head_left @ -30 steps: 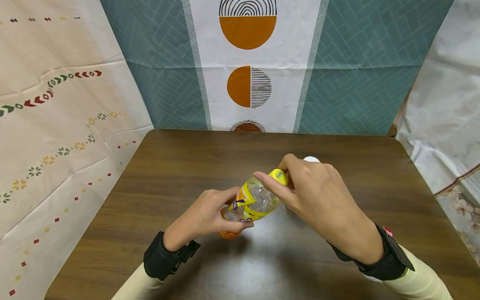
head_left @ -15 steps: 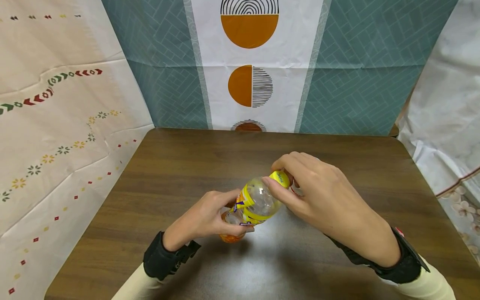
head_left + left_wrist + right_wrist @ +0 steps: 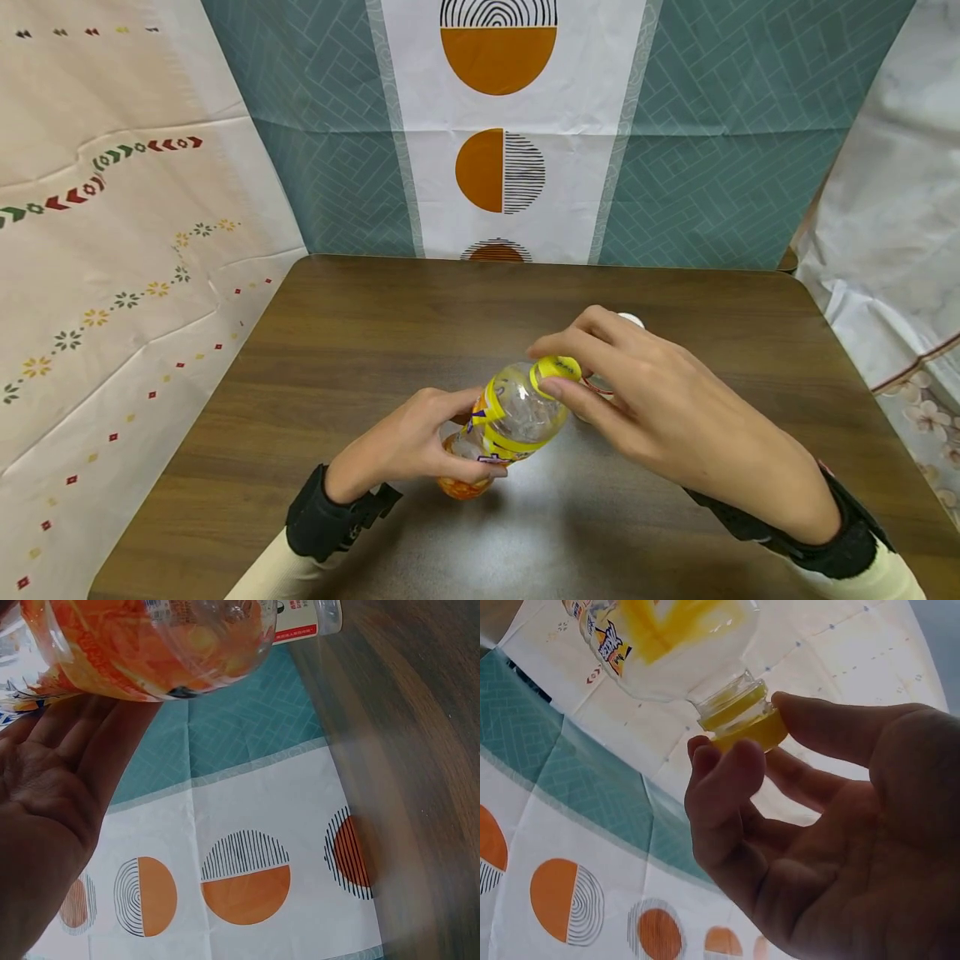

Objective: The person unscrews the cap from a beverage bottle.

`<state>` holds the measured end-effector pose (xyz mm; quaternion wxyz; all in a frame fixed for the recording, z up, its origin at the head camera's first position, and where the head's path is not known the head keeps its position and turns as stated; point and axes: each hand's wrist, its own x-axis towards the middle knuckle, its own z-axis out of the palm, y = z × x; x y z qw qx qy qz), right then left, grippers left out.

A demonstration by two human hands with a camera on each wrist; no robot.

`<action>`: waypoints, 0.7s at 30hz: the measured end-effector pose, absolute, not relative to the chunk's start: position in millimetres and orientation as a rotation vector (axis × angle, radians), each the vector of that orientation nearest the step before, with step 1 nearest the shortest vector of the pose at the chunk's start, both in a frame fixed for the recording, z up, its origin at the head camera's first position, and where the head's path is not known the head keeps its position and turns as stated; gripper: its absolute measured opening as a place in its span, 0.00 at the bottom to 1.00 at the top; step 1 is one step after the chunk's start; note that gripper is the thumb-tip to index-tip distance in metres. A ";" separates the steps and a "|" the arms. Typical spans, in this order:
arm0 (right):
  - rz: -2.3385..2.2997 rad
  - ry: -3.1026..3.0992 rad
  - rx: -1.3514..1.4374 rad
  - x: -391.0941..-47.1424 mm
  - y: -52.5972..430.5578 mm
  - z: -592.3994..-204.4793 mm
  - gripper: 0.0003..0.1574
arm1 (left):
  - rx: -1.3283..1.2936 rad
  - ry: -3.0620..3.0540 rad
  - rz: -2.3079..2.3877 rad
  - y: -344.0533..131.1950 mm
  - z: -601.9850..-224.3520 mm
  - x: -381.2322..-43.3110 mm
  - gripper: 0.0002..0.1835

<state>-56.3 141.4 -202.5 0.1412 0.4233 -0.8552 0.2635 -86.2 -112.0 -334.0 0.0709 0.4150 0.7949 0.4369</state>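
Observation:
A clear plastic drink bottle (image 3: 521, 412) with a yellow and orange label tilts to the right above the table. My left hand (image 3: 412, 437) holds it around its lower part. The thumb and fingers of my right hand (image 3: 652, 396) pinch the yellow screw cap (image 3: 557, 367) at the top. In the right wrist view, the bottle's neck threads show between the yellow neck ring (image 3: 733, 705) and the cap (image 3: 754, 735). Through the bottle's base, seen in the left wrist view, the orange label (image 3: 150, 645) shows.
Behind my right hand stands a second clear container with a white top (image 3: 632, 320), mostly hidden; its red and white label (image 3: 296, 621) shows in the left wrist view. The brown wooden table (image 3: 360, 317) ends at a patterned cloth (image 3: 697, 192).
My right hand has shifted slightly right and turned, its fingers still at the cap. The bottle stands a little more upright. My left hand keeps its hold in nearly the same place.

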 end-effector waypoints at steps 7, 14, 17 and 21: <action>0.817 -2.396 1.279 -56.8 144.8 -198.1 0.22 | 1.247 2.398 1.308 -111.5 -332.1 -84.6 0.24; 0.833 -2.377 1.239 -57.0 151.3 -194.8 0.25 | 1.239 2.398 1.311 -111.7 -331.4 -83.7 0.24; 0.838 -2.377 1.217 -57.0 155.5 -194.1 0.28 | 1.235 2.395 1.314 -112.3 -331.6 -83.7 0.24; 0.813 -2.343 1.192 -57.3 161.7 -192.4 0.30 | 1.250 2.400 1.328 -112.5 -331.4 -83.1 0.24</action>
